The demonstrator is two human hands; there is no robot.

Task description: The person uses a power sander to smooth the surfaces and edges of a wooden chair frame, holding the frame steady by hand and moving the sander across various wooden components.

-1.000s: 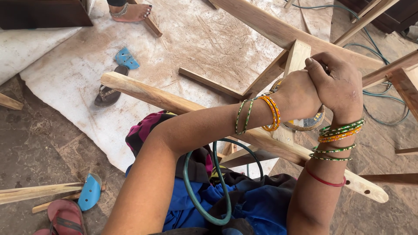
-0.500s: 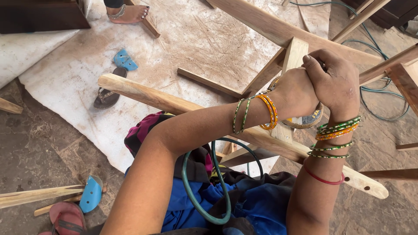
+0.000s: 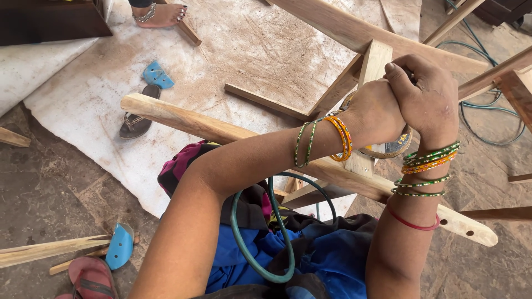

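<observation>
Wooden upright (image 3: 374, 61) gripped under left hand (image 3: 377, 113); right hand (image 3: 424, 97) clasped over left.

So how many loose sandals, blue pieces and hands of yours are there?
Loose sandals: 2, the dark sandal and the pink sandal.
Blue pieces: 2, the upper blue piece and the lower blue piece.
Hands: 2, the left hand and the right hand, clasped together.
Total: 6
</observation>
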